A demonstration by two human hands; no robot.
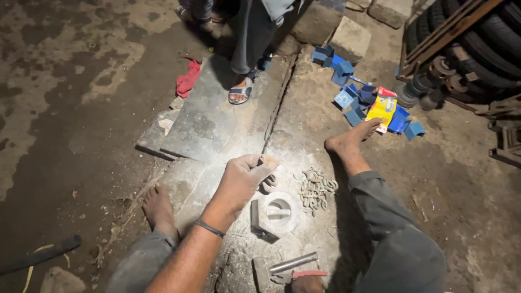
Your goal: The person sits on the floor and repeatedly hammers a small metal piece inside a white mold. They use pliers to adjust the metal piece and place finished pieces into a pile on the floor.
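Note:
I sit on the ground with my bare feet apart. My left hand [242, 182] reaches forward, its fingers pinched on a small metal piece [264, 161] above a few curved metal rings [269, 183]. Just below the hand lies a pale hexagonal metal block [278, 214] with a round hole in it. To its right is a pile of several small curved metal pieces [316, 190]. A hammer [261, 269] with a metal handle lies near the bottom edge. My right hand [306, 284] barely shows there, beside a red-handled thing [310, 274]; its grip is hidden.
Another person stands at the top, one sandalled foot [240, 93] on a grey stone slab [209, 125]. A red cloth [188, 78] lies beside it. Blue boxes [347, 97] and a yellow packet [382, 108] lie at the right, with stacked tyres [488, 43] beyond. A black hose [38, 255] lies at the left.

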